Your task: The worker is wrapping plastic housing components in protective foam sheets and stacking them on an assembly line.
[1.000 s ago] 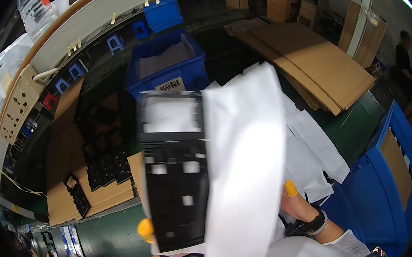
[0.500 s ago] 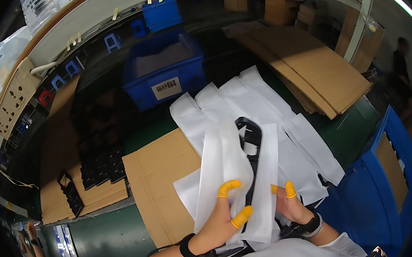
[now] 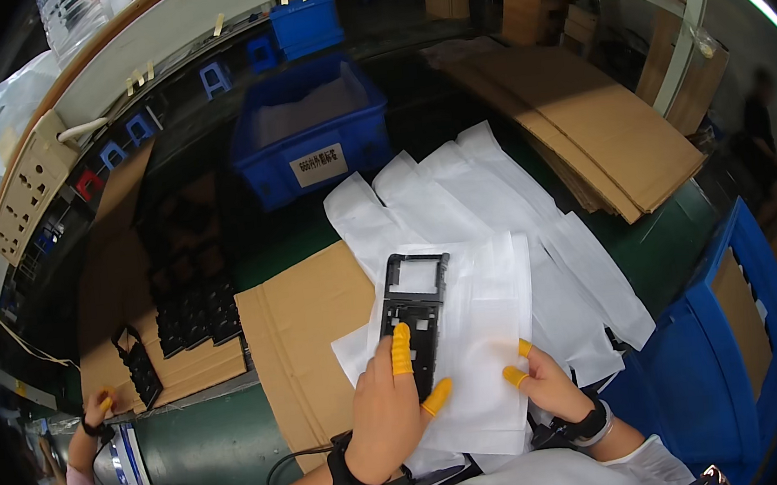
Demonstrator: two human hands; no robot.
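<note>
A black plastic frame (image 3: pixel 417 286), with a large rectangular window at its far end, lies on a white soft packing pouch (image 3: pixel 480 318) in front of me. My left hand (image 3: pixel 387 402) grips the frame's near part, one finger along its top and the thumb at its right edge. The remaining fingers are mostly hidden. At the pouch's right edge, my right hand (image 3: pixel 552 389) pinches the white material between thumb and finger. Yellow finger cots cover several fingertips. More white pouches (image 3: pixel 458 184) lie fanned out beneath and beyond.
Left of the pouches lies a cardboard sheet (image 3: pixel 307 316). Several black frames (image 3: pixel 197 312) rest on cardboard farther left. A blue bin (image 3: pixel 308 133) stands beyond, flat cartons (image 3: pixel 583 121) are stacked far right, and a blue crate (image 3: pixel 699 362) is near right. A co-worker's hand (image 3: pixel 100 407) is at left.
The black frame has turned from edge-on to flat on the pouch, and the raised white layer is down. My left hand has shifted left onto the frame. A co-worker's arm has come into view.
</note>
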